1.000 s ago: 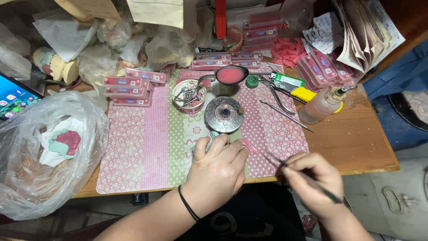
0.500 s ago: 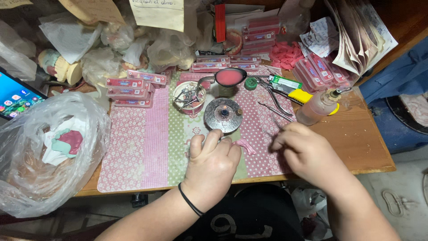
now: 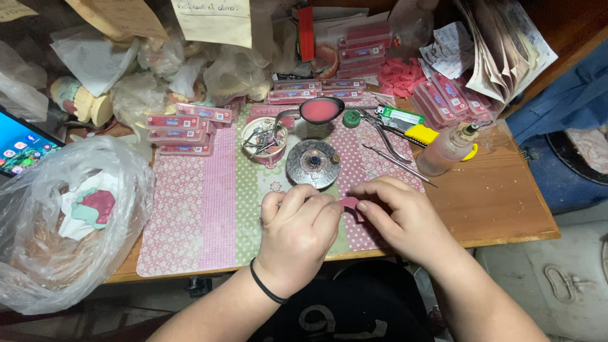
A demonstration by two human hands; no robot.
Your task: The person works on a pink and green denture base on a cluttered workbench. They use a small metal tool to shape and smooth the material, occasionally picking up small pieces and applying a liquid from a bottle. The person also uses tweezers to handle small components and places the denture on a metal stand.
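Where your two hands meet at the counter's [image 3: 500,209] near edge, a small pink piece [image 3: 349,202] sits between them: your left hand [image 3: 299,235] is curled with its grip closed on the piece, and your right hand [image 3: 402,215] pinches it from the other side. Under them lies a pink and green patterned mat [image 3: 202,221]. Just beyond your fingers stands a round metal burner [image 3: 313,163], with a cup of tools [image 3: 264,140] to its left and a pink-filled ladle [image 3: 321,110] behind. Pliers [image 3: 386,136] and a squeeze bottle [image 3: 446,151] lie to the right. Pink boxes [image 3: 183,126] crowd the back, and a clear bag [image 3: 63,221] slumps at the left.
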